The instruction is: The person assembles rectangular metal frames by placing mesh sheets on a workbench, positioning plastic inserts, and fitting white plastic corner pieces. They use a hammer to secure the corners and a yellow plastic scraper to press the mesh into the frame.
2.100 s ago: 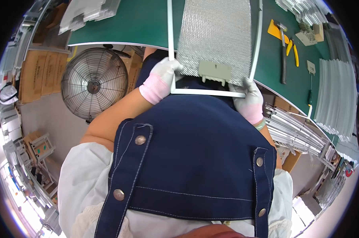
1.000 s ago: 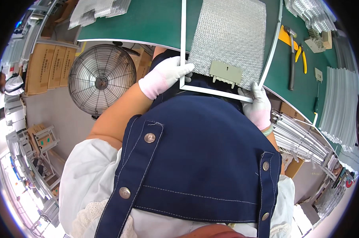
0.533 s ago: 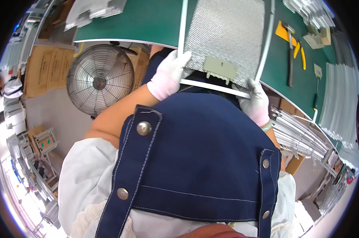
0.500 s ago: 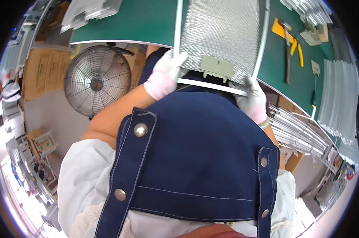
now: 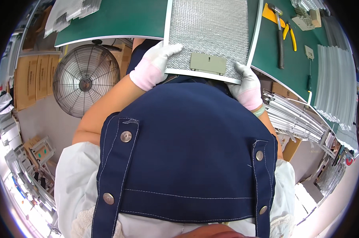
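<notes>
Change since earlier: both gloved hands had kept their hold on the near edge of the mesh filter panel (image 5: 208,31), which had swung from a slight tilt to lie squarer to the table edge and closer to the body.
Left hand (image 5: 155,63): in a white glove with a pink cuff, curled over the panel's near left corner, fingers lying on the mesh and closed on the frame.
Right hand (image 5: 246,85): gloved the same way, clamped on the near right corner, thumb on top of the white frame; a green band showed at the wrist.
Panel position: flat on the green table (image 5: 120,18), its near edge overhanging just above the navy apron (image 5: 187,150); a small grey latch plate (image 5: 207,63) sat at the middle of that edge, between the two hands.
Right of the panel: a hammer (image 5: 279,35), yellow-handled pliers (image 5: 289,33) and a yellow scraper (image 5: 271,14) lay on the table, apart from the panel.
Far right: a stack of pale ribbed sheets (image 5: 336,87), with bundled metal strips (image 5: 292,119) below the table edge.
Left, below the table: a round floor fan (image 5: 85,81) beside cardboard boxes (image 5: 26,79).
Obstruction: the apron bib hid everything below the near edge.
</notes>
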The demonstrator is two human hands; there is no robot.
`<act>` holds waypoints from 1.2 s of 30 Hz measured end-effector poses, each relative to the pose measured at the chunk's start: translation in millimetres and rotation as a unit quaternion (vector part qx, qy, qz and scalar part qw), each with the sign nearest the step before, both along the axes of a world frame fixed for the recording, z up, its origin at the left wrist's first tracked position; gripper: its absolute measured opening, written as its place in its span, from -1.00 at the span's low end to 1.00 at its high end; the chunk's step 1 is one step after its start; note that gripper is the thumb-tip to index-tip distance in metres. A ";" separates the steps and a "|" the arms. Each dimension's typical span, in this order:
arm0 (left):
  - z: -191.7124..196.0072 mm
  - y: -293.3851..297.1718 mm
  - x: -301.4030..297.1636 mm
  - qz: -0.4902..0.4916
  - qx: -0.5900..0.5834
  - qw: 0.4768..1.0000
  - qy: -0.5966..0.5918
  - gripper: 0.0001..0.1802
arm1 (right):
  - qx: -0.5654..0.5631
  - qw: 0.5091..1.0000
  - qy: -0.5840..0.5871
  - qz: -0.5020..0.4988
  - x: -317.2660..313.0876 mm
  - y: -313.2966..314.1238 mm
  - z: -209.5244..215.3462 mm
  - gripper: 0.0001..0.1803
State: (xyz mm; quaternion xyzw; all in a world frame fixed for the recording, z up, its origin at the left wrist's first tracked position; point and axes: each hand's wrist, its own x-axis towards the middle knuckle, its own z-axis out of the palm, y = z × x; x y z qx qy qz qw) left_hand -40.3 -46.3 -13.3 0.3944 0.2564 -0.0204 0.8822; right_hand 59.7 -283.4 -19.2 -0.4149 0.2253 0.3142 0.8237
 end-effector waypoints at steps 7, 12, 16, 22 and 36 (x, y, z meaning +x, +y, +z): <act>-8.8 11.7 1.8 -0.063 0.194 0.979 0.028 -0.56 | -0.020 0.986 -0.003 0.165 -5.1 -1.9 23.4 -0.70; 11.4 6.7 4.7 -0.001 -0.014 1.000 0.012 -0.61 | -0.015 0.971 0.006 0.240 1.1 -10.1 17.3 -0.69; 7.4 14.0 5.4 -0.021 0.000 0.998 0.059 -0.63 | -0.070 0.958 -0.026 0.276 4.8 -8.9 17.9 -0.70; 5.0 11.8 7.6 0.065 -0.009 0.995 0.070 -0.66 | -0.106 0.950 -0.011 0.295 2.4 -6.9 15.8 -0.72; 19.7 22.6 -23.7 -0.116 0.093 0.988 0.032 -0.54 | -0.104 0.972 -0.020 0.212 -13.3 -27.8 15.1 -0.62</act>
